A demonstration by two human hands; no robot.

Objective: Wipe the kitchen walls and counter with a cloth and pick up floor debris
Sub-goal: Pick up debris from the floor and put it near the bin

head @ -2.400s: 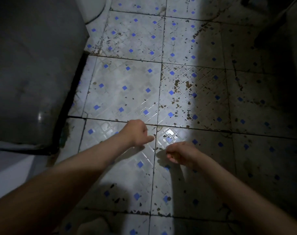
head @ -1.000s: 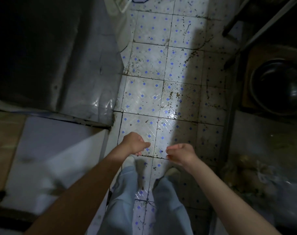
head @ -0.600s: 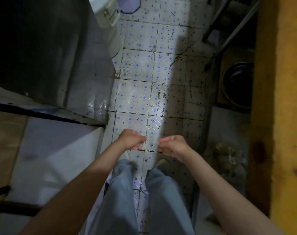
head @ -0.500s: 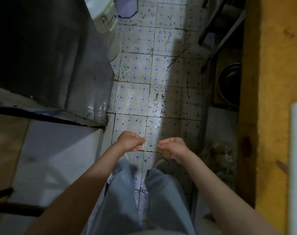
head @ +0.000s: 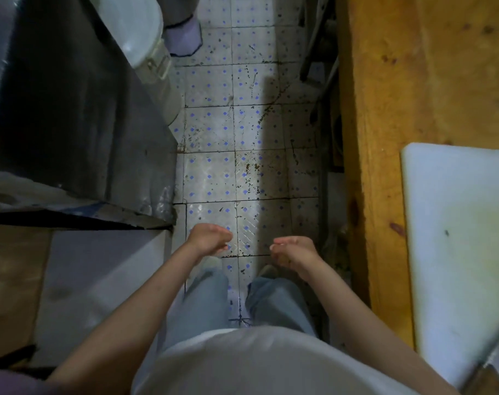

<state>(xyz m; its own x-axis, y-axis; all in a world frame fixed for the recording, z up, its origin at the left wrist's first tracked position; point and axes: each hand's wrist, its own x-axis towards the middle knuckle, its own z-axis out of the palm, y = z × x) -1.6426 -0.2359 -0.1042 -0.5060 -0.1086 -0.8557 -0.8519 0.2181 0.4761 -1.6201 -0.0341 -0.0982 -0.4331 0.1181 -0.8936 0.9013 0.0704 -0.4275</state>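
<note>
Over the tiled floor (head: 214,178), both hands hang out in front at about waist level, well above the tiles and apart from each other. Left hand (head: 210,239): fingers curled inward, thumb tip close to the fingertips, as if pinching; too small and dim to tell whether anything sits between them. Right hand (head: 295,249): palm turned partly up, fingers loosely curled into a cup; something small and darker may lie in the palm, can't confirm. Neither hand touches the floor, counter or walls. Floor debris: dark specks and crumbs scattered over the white tiles with blue dots, densest along the shadowed strip near (head: 254,172) and the grout lines. Wooden counter (head: 385,109) runs down the right side, with a white cutting board (head: 456,238) lying flat on it. Dark metal cabinet (head: 71,109) on the left, a white bucket (head: 148,52) just beyond it. Person's jeans (head: 202,303) and shoes are visible below the hands. No cloth visible.
</note>
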